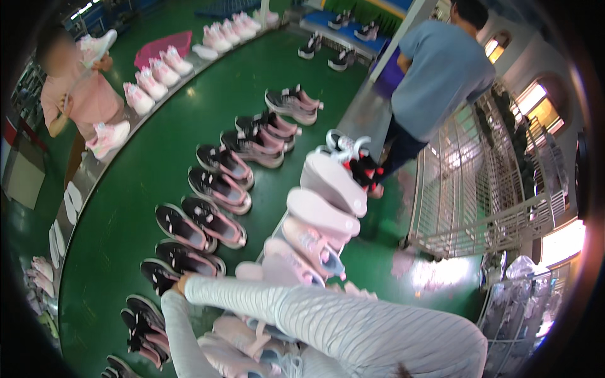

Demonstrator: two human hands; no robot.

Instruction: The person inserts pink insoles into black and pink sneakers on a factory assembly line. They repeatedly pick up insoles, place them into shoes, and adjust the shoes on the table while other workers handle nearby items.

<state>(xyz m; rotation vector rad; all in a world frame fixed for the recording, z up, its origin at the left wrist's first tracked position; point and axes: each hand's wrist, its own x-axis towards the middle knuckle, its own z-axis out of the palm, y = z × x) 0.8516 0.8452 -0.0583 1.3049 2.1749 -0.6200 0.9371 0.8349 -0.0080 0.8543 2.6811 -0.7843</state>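
My right arm, in a light striped sleeve, reaches across to the left. My right hand (181, 284) is at the heel end of a black sneaker (156, 274) with a pale sole; its fingers are too small and covered to make out. My left sleeve (178, 331) comes up from below to the same spot, and the left hand there is hidden. A black sneaker with a grey lining (189, 257) stands just beyond the hands. Nearer to me, black sneakers with pink heels (148, 327) stand in the same row. Pale pink sneakers (236, 343) lie under my arms.
The green table (120, 233) carries a long row of black-and-pink sneakers (220, 183). White-soled pink shoes (324, 211) lie to the right. White-pink sneakers (151, 82) line a curved metal ledge. One person (82, 94) holds a shoe; another (435, 75) stands near a wire rack (466, 183).
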